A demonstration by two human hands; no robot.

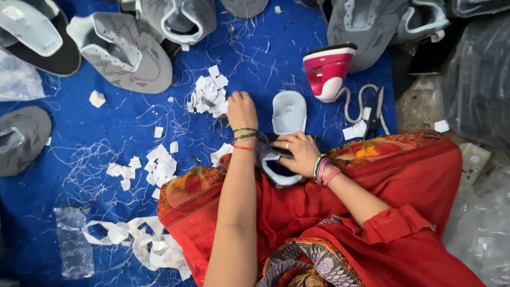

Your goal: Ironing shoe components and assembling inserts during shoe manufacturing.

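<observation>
a grey and pale-blue shoe upper [273, 165] is pinned on the lap under the right hand [300, 153], whose fingers are spread and pressed flat along its dark top edge rather than curled round it; the piece is judged to be light, soft and floppy, likely to fold or sag where it is not supported, with only the padded pale collar offering some stiffness, so it would best be taken by that thicker rim or held flat between palm and knee. the left hand [241, 110] is stretched forward, well apart from the right, and is laid knuckles-up at the near edge of a heap of small white paper tags [208, 95]; whether anything is pinched beneath its fingers cannot be told. just beyond the right hand a pale-blue tongue-shaped pad [289, 112] lies flat on the blue floor cloth [79, 170], thin and limp by the look of it. further out past the right hand a pink and white iron [328, 72] is stood on end, with its cord looped beside it and black scissors [375, 110] just outside that. more white tags [154, 165] are scattered outside the left forearm among loose threads, and other grey shoe uppers [125, 53] are laid far ahead of both hands.
</observation>
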